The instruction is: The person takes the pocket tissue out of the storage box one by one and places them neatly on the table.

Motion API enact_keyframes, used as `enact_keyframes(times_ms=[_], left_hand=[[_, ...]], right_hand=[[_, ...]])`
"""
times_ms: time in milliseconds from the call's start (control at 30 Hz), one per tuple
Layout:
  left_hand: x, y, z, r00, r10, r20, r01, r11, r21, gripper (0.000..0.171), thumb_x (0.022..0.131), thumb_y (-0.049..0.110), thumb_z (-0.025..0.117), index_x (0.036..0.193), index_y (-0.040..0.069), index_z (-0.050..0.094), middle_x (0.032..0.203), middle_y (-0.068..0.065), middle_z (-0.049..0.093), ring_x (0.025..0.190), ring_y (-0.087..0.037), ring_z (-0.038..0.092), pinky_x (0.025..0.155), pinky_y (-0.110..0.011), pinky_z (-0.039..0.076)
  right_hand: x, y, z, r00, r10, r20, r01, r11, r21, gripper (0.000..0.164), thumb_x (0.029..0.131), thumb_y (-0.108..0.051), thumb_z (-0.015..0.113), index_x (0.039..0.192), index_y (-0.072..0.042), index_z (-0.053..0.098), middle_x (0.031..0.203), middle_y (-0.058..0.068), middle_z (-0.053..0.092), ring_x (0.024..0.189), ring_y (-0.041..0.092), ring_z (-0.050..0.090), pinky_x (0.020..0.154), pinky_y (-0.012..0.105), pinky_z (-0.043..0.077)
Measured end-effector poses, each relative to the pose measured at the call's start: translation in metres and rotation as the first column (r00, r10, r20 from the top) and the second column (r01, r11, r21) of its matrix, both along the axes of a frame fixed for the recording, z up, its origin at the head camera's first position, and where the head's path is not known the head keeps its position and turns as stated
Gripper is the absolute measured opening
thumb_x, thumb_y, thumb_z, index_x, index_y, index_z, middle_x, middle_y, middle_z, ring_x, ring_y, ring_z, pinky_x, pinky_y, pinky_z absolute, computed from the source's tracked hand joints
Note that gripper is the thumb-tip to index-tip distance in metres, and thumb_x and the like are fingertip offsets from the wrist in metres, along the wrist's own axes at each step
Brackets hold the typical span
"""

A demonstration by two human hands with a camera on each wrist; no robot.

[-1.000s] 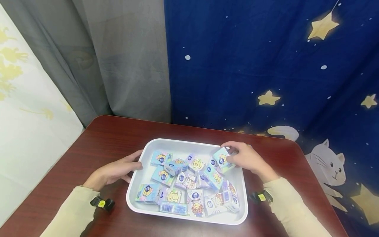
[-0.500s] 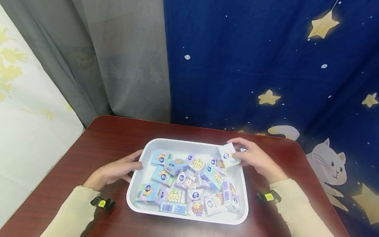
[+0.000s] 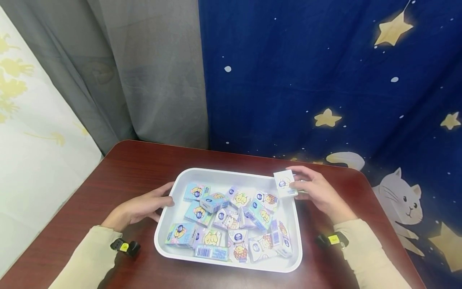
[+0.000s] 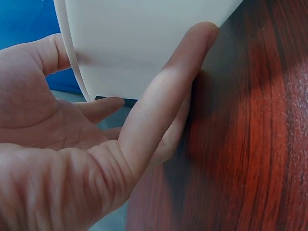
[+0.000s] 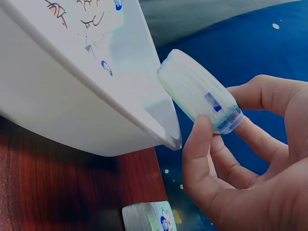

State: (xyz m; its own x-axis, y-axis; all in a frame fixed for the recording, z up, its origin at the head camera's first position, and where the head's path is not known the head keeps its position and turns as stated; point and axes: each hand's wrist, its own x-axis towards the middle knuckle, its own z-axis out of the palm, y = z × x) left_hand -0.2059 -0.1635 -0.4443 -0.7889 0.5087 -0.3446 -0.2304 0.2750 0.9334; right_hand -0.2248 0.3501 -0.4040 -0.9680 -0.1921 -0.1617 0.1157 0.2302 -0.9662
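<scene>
Head cam, wht tray [image 3: 223, 177], pkts [image 3: 226, 218] inside

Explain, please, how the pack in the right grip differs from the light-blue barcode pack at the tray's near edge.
The held pack is up in the right grip; the barcode pack lies inside the tray. In the head view, the held pack shows a mostly white face with a blue logo, the barcode pack a light-blue one with a barcode. Both are small, printed packs.
</scene>
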Motion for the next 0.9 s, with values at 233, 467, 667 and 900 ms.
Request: enact_keyframes(times_ms=[233,467,667,900], left_hand=[[0.0,0.0,0.0,1.0,0.006,0.002,-0.006,1.0,-0.01,0.086,0.106,0.009,0.058,0.175,0.008,0.008,0.134,-0.025,0.065,0.109,-0.039,0.072,0.083,-0.061,0.064],[0.001,0.0,-0.001,1.0,0.003,-0.001,-0.004,1.0,-0.006,0.086,0.106,0.009,0.058,0.175,0.008,0.008,0.135,-0.025,0.065,0.11,-0.039,0.072,0.082,-0.062,0.064],[0.001,0.0,0.001,1.0,-0.007,0.004,0.007,1.0,0.008,0.085,0.107,0.009,0.057,0.175,0.007,0.008,0.136,-0.026,0.064,0.111,-0.039,0.072,0.084,-0.062,0.064],[0.001,-0.001,0.0,1.0,-0.023,0.008,0.022,0.999,0.029,0.085,0.107,0.009,0.057,0.175,0.007,0.007,0.137,-0.027,0.064,0.112,-0.04,0.072,0.084,-0.063,0.064]], right_hand=[[-0.003,0.01,0.0,0.997,-0.067,0.032,0.068,0.998,-0.019,0.06,0.098,0.0,0.066,0.156,0.002,0.053,0.117,0.004,0.073,0.095,0.02,0.072,0.079,0.034,0.059],[-0.007,0.016,-0.004,0.983,-0.16,0.084,0.167,0.983,-0.081,0.061,0.099,0.003,0.058,0.159,0.0,0.049,0.121,0.008,0.066,0.101,0.021,0.067,0.082,0.033,0.061],[-0.011,0.026,-0.01,0.969,-0.228,0.093,0.236,0.967,-0.093,0.061,0.1,0.003,0.052,0.161,0.0,0.045,0.12,0.006,0.061,0.099,0.018,0.064,0.081,0.032,0.057],[-0.015,0.04,-0.018,0.948,-0.284,0.142,0.302,0.945,-0.129,0.058,0.103,0.002,0.049,0.16,-0.01,0.05,0.126,0.004,0.061,0.104,0.015,0.063,0.087,0.031,0.053]])
